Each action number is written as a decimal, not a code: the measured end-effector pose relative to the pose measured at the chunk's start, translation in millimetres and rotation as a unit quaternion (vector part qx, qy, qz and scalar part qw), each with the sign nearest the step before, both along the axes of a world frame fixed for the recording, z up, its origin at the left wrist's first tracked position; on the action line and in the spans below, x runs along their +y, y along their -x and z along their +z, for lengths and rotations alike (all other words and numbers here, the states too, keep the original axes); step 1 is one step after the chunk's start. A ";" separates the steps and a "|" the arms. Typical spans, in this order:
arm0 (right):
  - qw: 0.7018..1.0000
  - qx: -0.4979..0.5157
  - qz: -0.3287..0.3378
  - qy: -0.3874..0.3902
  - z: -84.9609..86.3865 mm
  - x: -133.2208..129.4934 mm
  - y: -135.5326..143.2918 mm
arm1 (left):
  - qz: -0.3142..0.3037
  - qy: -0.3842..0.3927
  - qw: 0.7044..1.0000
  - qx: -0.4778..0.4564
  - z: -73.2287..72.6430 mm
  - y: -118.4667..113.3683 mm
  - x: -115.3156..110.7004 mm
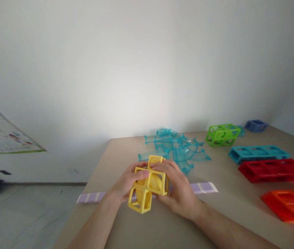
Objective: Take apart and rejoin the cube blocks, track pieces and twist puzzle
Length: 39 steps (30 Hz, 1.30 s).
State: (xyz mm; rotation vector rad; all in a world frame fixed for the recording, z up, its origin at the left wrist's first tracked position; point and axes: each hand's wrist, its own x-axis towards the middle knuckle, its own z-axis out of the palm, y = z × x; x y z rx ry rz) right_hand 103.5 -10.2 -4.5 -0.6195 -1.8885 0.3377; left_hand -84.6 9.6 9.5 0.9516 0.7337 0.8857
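One yellow cube-frame assembly [147, 188] in play, gripped between both hands, over the near-middle part of the table [126, 228]. Open-sided cubes joined in a stepped shape, rounded yellow bodies visible inside. It's tilted; can't tell if its lowest cube touches the tabletop.

Left hand [126, 183]: clamped on the left side, thumb pressed on the upper face, other fingers mostly hidden behind. Right hand [179, 190]: clamped on the right side, fingers over the top edge, thumb lower down.

Lavender strip [204, 187] with white cross-bands lies crosswise on the table, its middle hidden by hands and assembly, both ends showing.

Beyond that: pile of translucent teal pieces [173, 145], some curved, overlapping, near the wall [136, 69]. Right of pile: green cube frame [222, 133], then a small blue frame [256, 126] near the far right corner.

Nearer, right side: teal three-window frame [261, 159], red frame [274, 176] just in front of it, orange frame [279, 205] nearest, cut off by view edge.

Far left: poster [7, 133] on wall, grey floor [33, 214] below.
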 end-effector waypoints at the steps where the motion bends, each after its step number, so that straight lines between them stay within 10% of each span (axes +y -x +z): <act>1: 1.000 -0.004 0.003 0.002 1.1 -0.6 -0.1 | 0.006 0.006 1.000 -0.002 0.1 0.6 0.2; 14: 0.996 0.056 -0.072 -0.002 0.6 -2.0 -2.1 | 0.006 0.063 0.993 -0.095 6.8 11.4 2.3; 22: 0.990 0.091 -0.102 -0.041 -6.7 -3.8 1.3 | 0.192 0.087 0.973 -0.091 5.5 7.5 15.9; 31: 0.997 0.071 0.023 -0.035 -4.5 -12.7 0.5 | 0.110 0.080 0.986 -0.094 7.1 -6.6 6.6; 39: 0.997 0.073 -0.019 -0.027 -7.1 -13.2 1.1 | 0.137 -0.006 0.988 -0.066 4.0 -6.3 4.4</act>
